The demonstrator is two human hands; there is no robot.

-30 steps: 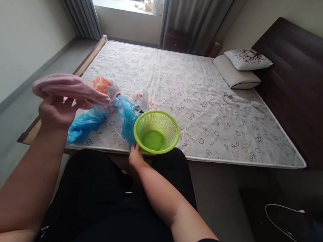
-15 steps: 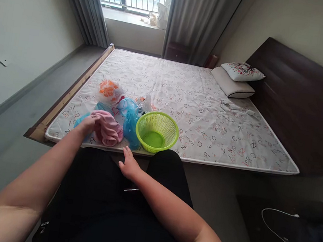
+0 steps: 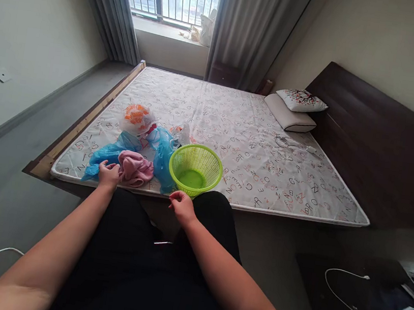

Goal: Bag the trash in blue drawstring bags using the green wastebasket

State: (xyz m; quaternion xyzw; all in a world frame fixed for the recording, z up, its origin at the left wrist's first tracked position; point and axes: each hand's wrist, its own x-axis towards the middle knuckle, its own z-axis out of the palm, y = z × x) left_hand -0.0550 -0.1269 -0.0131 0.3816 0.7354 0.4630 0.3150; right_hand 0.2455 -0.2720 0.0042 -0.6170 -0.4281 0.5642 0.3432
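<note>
On the near edge of the mattress, a crumpled pink towel (image 3: 136, 168) lies in a heap. My left hand (image 3: 109, 174) is right beside its left side, fingers loosely bent and apart; nothing shows in them. Under and behind that hand spreads a blue plastic bag (image 3: 105, 155). A second blue bag (image 3: 164, 164) lies between the towel and a lime-green plastic basket (image 3: 215, 169), whose inside looks bare. In front of the basket's lower rim, my right hand (image 3: 184, 209) has its fingers curled in, with nothing visible in them.
A white and orange plastic bag (image 3: 137, 119) lies behind the towel, and a crumpled clear bag (image 3: 182, 133) behind the basket. The letter-print mattress (image 3: 264, 183) reaches to a dark headboard (image 3: 368, 126) with pillows (image 3: 293, 115). A white cable (image 3: 341, 297) lies at lower right.
My left hand has let go of the towel's top and moved down; the towel has slumped lower, uncovering more blue bag. My right hand has shifted right and curled its fingers.
</note>
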